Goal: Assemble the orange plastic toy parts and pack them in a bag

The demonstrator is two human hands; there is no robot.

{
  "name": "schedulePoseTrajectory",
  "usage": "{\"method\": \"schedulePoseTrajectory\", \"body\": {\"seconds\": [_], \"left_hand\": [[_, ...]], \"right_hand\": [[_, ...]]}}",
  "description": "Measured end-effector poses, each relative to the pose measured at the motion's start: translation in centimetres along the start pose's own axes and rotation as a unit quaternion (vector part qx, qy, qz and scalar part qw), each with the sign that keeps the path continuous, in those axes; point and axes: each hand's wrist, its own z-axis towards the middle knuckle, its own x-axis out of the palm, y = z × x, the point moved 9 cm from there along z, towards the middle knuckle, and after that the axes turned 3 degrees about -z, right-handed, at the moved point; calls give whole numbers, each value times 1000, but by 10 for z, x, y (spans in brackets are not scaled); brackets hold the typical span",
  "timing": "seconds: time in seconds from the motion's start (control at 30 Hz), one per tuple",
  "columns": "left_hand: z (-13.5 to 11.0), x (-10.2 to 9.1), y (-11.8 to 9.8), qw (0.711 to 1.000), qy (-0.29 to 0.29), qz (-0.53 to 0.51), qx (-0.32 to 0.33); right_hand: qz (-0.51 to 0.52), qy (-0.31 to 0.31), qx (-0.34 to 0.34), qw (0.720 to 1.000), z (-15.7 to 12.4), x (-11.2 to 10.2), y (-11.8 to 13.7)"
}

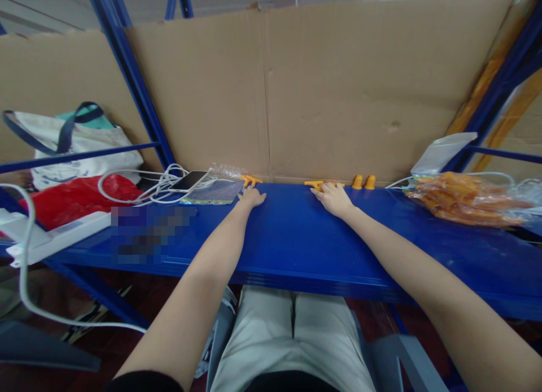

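Note:
Both arms reach out over a blue metal shelf [292, 234] towards its back edge. My left hand [253, 196] lies with its fingers spread and the thumb apart, its fingertips at a small orange plastic piece [251, 180] with branching arms. To the right, my right hand [334, 199] rests with outstretched fingers over a second orange plastic piece [313, 184]. The middle of that piece is hidden under the fingers; its ends show on either side. Just right of this hand, two orange cone-shaped pieces [358, 182] stand upright side by side.
Cardboard [203, 98] walls the back. At left lie a phone [188, 181], coiled white cables [158, 191], a clear plastic bag [215, 192], a power strip [76, 231], a red bag [84, 197] and a tote bag [84, 155]. Orange pieces in clear plastic [461, 200] lie at right.

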Motion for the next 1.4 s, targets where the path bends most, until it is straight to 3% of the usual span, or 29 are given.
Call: {"method": "schedulePoseTrajectory", "body": {"seconds": [0.17,0.37,0.57,0.73,0.87,0.97,1.07,1.17,1.3,1.4], "left_hand": [[5,-3,-8,998,-34,-15,44],[4,-3,-38,981,-50,-76,174],[-18,-4,-80,950,-47,-70,300],[-41,-6,-111,926,-46,-79,366],[-49,-9,-118,920,-66,-75,378],[-45,-8,-109,931,-85,-64,350],[-33,6,-96,953,-36,-32,300],[-25,23,-92,953,37,18,301],[-23,26,-93,943,50,41,326],[-24,25,-94,943,50,46,325]], "right_hand": [[16,15,-14,1000,0,-2,4],[30,19,-13,999,0,1,4],[42,27,-10,999,-1,0,4],[51,38,-5,998,-2,-4,6],[54,45,-2,997,-2,-3,6],[55,47,0,997,-1,-2,6],[56,50,1,997,-1,-1,6],[60,56,4,997,-1,0,6],[85,43,15,995,-2,-4,2],[113,19,66,991,-3,-10,-15]]}}
